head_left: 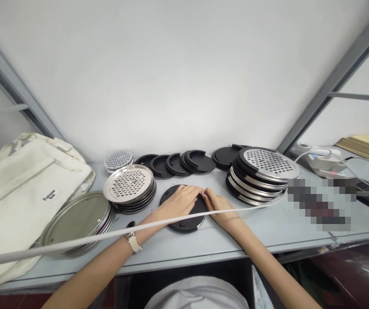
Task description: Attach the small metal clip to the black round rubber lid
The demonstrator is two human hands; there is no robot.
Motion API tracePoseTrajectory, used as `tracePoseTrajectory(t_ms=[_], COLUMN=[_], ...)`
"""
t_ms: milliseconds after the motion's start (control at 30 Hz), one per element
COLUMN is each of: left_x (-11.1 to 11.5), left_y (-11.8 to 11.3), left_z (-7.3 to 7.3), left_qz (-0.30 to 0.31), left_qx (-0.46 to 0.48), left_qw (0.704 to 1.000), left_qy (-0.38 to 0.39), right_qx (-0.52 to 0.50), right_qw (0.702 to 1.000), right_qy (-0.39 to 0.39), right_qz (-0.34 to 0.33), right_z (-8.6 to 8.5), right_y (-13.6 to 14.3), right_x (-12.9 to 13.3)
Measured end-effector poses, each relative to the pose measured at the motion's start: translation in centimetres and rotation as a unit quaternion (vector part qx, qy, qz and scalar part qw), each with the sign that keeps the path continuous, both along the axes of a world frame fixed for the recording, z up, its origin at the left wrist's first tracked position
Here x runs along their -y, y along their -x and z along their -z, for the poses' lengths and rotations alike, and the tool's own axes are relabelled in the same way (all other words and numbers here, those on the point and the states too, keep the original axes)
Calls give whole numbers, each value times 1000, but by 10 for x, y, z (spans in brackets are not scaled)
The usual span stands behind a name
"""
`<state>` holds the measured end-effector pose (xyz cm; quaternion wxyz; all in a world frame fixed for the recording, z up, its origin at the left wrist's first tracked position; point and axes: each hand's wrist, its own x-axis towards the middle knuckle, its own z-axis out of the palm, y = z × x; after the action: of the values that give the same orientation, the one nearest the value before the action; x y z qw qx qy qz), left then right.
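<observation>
A round black disc (187,222) lies flat on the grey table, under both hands. My left hand (182,201) rests over its upper part, fingers together and pointing right, pressing on the disc. At the disc's right edge, my right hand (217,207) has its fingers pinched on the rim, close to the left fingertips. A thin silvery edge shows at the disc's lower right. Left of the disc stands a stack of perforated metal plates (129,185); to the right is a taller stack of perforated plates with black rims (264,165).
Black rings and discs (200,162) line the wall. Plain round plates (78,216) and a cream cloth bag (20,189) lie at left. A white cable (107,235) crosses in front of the view. White devices (322,161) stand at right, near a blurred patch.
</observation>
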<state>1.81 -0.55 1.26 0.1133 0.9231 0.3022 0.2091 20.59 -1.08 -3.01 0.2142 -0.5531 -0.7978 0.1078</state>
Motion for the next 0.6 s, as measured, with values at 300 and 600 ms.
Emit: tracePoseTrajectory(t_ms=[300, 600], left_x=[-1, -1], left_y=[0, 0], left_z=[-1, 0], left_qz=[16, 19], left_qx=[10, 53], left_qw=[999, 998], left_qy=[27, 42], right_qx=[17, 46], right_qw=[1000, 999], right_qy=[-10, -8], right_qz=[-6, -2], right_z=[1, 2], right_y=[-2, -2], right_x=[1, 0])
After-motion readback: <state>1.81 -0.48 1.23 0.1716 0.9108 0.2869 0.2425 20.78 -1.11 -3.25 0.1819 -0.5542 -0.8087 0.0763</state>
